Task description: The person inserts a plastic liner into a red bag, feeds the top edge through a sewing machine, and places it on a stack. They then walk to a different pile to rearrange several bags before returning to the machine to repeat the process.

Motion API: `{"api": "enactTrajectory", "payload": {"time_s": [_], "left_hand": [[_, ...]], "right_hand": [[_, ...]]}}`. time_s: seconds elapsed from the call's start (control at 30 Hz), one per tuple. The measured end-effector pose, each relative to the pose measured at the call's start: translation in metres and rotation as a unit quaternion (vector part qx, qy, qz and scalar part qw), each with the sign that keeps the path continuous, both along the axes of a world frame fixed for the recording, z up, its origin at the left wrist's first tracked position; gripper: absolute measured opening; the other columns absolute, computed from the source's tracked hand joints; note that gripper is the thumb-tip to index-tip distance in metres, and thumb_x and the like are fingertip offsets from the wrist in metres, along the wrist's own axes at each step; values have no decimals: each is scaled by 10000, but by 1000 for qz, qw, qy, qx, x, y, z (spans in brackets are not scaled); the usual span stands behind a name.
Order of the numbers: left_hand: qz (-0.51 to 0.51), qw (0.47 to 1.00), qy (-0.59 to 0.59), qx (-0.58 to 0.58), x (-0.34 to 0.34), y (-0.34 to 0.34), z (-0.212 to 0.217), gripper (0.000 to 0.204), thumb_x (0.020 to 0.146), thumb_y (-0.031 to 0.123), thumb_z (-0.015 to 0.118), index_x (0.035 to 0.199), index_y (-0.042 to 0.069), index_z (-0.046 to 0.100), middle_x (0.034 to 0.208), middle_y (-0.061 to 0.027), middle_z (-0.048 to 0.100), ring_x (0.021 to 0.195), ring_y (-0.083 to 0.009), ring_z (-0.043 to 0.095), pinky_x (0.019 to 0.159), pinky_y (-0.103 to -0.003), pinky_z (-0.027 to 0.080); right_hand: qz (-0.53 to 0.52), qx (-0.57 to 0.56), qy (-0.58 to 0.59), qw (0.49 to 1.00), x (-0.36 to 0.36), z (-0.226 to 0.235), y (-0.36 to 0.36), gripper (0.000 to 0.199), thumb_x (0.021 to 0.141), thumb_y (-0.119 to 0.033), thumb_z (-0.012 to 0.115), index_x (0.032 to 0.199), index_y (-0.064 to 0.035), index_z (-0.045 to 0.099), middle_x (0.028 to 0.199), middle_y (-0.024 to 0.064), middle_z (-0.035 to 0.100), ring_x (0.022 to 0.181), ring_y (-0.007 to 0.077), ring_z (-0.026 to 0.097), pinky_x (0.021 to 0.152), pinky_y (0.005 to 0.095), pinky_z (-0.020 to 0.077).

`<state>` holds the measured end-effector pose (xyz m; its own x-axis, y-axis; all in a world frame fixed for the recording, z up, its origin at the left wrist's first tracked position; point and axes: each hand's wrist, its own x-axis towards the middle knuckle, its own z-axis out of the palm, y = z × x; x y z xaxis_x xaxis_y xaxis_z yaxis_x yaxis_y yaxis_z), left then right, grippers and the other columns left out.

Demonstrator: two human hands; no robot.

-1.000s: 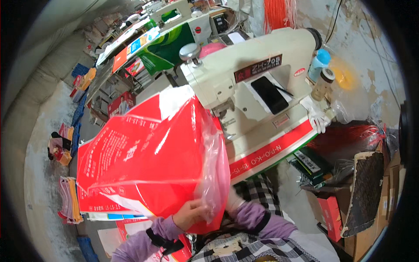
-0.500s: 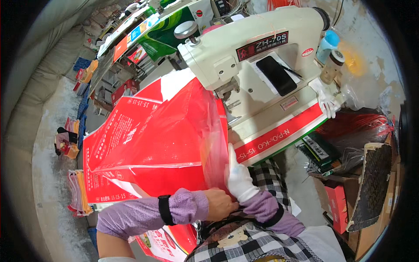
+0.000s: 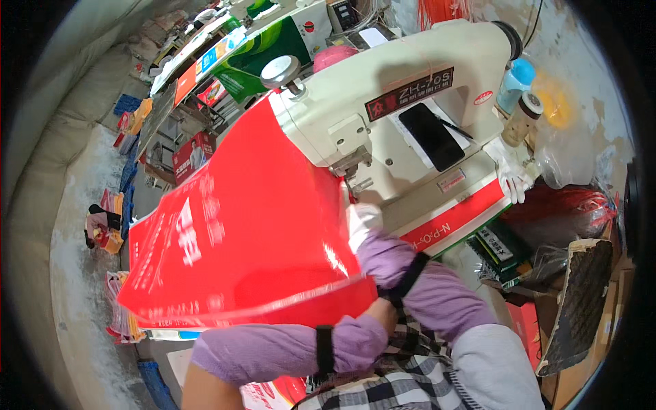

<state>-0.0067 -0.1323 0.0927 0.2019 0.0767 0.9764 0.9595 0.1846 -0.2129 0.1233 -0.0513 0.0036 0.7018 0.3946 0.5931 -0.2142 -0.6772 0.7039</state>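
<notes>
A large red plastic woven bag (image 3: 266,225) with white print lies across the left of a cream sewing machine (image 3: 410,82). Its right edge runs under the needle area (image 3: 352,167). My right hand (image 3: 364,222), in a white glove, grips that edge just below the needle area; its fingertips are partly hidden. Bare and low at the bag's near right corner, my left hand (image 3: 385,311) is closed on the edge, with most fingers out of sight behind bag and sleeve.
On the machine bed lie a black phone (image 3: 430,137) and a pen on paper. A white glove (image 3: 509,174), a jar (image 3: 523,119) and a blue-capped bottle (image 3: 516,83) stand or hang at its right end. Cardboard boxes (image 3: 594,328) are at lower right. Stacked bags (image 3: 123,307) lie at left.
The red bag has turned and spread flatter, its edge now reaching the needle area. My right hand has moved up toward the needle; my left hand has moved right with the near corner.
</notes>
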Motion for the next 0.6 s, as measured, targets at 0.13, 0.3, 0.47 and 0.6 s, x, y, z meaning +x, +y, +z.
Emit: {"api": "enactTrajectory", "payload": {"time_s": [0.13, 0.3, 0.47, 0.6], "left_hand": [[359, -154, -713, 582, 63, -10, 153, 148, 812, 170, 603, 768, 133, 739, 775, -43, 698, 742, -234, 677, 589, -360, 506], [611, -6, -540, 579, 75, 69, 72, 135, 831, 143, 594, 765, 130, 712, 706, -23, 660, 648, -178, 636, 533, -310, 479], [675, 475, -76, 559, -36, 255, -45, 129, 907, 135, 553, 825, 109, 649, 721, -50, 640, 613, -162, 589, 568, -293, 466], [419, -16, -369, 829, -74, 126, 13, 118, 847, 180, 640, 831, 67, 608, 826, -83, 661, 758, -210, 633, 671, -350, 479]], "right_hand": [[235, 410, 586, 658, 34, 36, -59, 659, 851, -124, 499, 1466, -55, 273, 778, 161, 685, 700, 256, 685, 594, 449, 534], [385, 656, 595, 259, -37, 9, -119, 577, 899, -200, 544, 1421, -40, 357, 1019, 196, 653, 942, 347, 634, 812, 433, 494], [344, 668, 612, 246, -66, 61, -159, 543, 872, -119, 541, 1389, -46, 390, 1112, 271, 596, 994, 389, 612, 845, 409, 495], [267, 663, 670, 201, -58, 63, -168, 472, 856, -121, 544, 1312, -28, 468, 1023, 249, 631, 916, 397, 630, 795, 395, 502]]}}
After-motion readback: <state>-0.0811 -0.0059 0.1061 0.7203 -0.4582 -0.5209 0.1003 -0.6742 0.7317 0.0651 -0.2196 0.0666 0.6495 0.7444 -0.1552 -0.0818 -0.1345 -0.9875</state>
